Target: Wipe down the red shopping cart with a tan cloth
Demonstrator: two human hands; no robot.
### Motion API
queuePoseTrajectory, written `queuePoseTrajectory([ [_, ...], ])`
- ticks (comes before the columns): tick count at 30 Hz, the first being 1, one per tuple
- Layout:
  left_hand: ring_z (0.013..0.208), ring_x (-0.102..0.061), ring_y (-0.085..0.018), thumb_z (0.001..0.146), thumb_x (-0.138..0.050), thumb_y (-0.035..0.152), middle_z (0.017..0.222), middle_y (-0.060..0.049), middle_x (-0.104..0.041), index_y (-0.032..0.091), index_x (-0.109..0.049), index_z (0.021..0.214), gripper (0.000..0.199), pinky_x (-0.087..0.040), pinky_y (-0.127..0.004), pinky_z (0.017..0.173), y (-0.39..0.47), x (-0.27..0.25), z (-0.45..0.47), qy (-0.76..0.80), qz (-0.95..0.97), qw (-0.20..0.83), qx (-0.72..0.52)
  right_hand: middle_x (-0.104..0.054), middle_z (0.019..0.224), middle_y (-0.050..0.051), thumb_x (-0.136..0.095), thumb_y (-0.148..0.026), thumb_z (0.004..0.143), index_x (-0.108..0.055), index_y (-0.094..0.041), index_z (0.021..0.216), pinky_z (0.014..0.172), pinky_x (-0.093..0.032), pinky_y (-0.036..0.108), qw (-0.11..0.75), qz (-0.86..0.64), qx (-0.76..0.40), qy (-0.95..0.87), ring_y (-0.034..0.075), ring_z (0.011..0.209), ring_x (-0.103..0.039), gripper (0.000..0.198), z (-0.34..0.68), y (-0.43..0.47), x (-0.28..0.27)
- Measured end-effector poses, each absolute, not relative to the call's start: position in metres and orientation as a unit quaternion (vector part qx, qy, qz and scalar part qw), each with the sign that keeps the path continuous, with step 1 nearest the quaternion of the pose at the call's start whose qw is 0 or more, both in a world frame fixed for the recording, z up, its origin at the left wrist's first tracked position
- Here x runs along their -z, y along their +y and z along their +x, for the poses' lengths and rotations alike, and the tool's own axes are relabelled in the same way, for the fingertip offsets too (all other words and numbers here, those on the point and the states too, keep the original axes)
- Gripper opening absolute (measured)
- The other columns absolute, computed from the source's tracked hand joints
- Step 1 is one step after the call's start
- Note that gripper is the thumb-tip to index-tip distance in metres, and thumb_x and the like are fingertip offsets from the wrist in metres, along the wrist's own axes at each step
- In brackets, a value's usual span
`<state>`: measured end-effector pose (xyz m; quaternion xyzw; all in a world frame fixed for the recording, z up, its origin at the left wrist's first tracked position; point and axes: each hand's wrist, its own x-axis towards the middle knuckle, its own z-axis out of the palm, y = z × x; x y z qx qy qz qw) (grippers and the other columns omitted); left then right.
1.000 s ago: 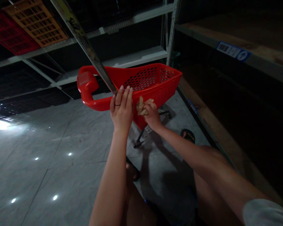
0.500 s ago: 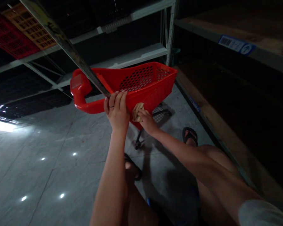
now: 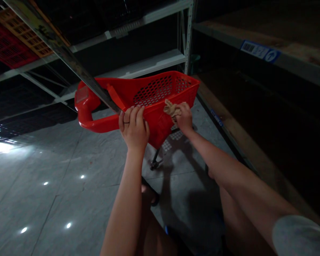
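A red plastic shopping cart stands in front of me, with perforated sides and a loop-shaped handle at its left end. My left hand is closed over its near rim, beside the lower end of a long, worn metal pole that slants up to the left. How the pole joins the cart is hidden by my fingers. Bunched in my right hand is a crumpled tan cloth, against the cart's near side just below the rim, right of my left hand.
White metal shelving runs behind the cart, with red and yellow crates at upper left. A dark shelf with a blue-and-white label borders the right side. Grey floor lies below, with my feet close to the cart's wheels.
My right hand has moved the cloth up and to the right along the cart's side, toward the rim. My left hand keeps its hold. The view has shifted slightly.
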<state>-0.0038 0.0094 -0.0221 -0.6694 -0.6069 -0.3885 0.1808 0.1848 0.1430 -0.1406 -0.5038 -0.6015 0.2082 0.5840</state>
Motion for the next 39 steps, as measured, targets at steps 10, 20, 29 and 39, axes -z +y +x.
queuePoseTrajectory([
  [10, 0.137, -0.061, -0.028, 0.093, -0.051, 0.02, 0.134, -0.008, -0.074, 0.024, -0.073, 0.127, 0.041, -0.027, -0.054, 0.132, 0.012, 0.028, 0.002, -0.62, -0.634, 0.213, 0.41, -0.064, 0.106, 0.008, -0.053, -0.004, 0.074, -0.064, -0.024, 0.087, 0.108, -0.049, 0.045, 0.637, -0.503, -0.181, -0.555, 0.024, 0.109, -0.06, 0.026, 0.152, 0.139, 0.13],
  [20, 0.135, -0.062, -0.028, 0.09, -0.051, 0.02, 0.134, -0.008, -0.074, 0.024, -0.073, 0.129, 0.045, -0.029, -0.053, 0.131, 0.007, 0.027, -0.002, -0.61, -0.642, 0.213, 0.413, -0.067, 0.107, 0.004, -0.055, -0.007, 0.078, -0.068, -0.026, 0.09, 0.099, -0.054, 0.036, 0.634, -0.385, -0.215, -0.635, 0.02, 0.106, -0.065, 0.026, 0.138, 0.105, 0.094],
  [29, 0.139, -0.059, -0.028, 0.092, -0.049, 0.02, 0.137, -0.007, -0.074, 0.024, -0.073, 0.133, 0.048, -0.026, -0.053, 0.132, -0.008, 0.026, 0.004, -0.626, -0.641, 0.187, 0.403, -0.061, 0.099, 0.003, -0.048, -0.006, 0.082, -0.056, -0.024, 0.086, 0.102, -0.049, 0.037, 0.681, -0.559, -0.137, -0.453, 0.018, 0.099, -0.059, 0.021, 0.219, 0.203, 0.132],
  [39, 0.137, -0.058, -0.027, 0.092, -0.048, 0.021, 0.13, -0.008, -0.075, 0.023, -0.077, 0.123, 0.043, -0.018, -0.054, 0.133, -0.013, 0.026, 0.009, -0.648, -0.602, 0.201, 0.422, -0.064, 0.089, 0.0, -0.062, -0.007, 0.07, -0.066, -0.024, 0.08, 0.085, -0.054, 0.033, 0.477, -0.413, -0.348, -0.694, 0.018, 0.083, -0.063, 0.02, 0.135, 0.065, 0.166],
])
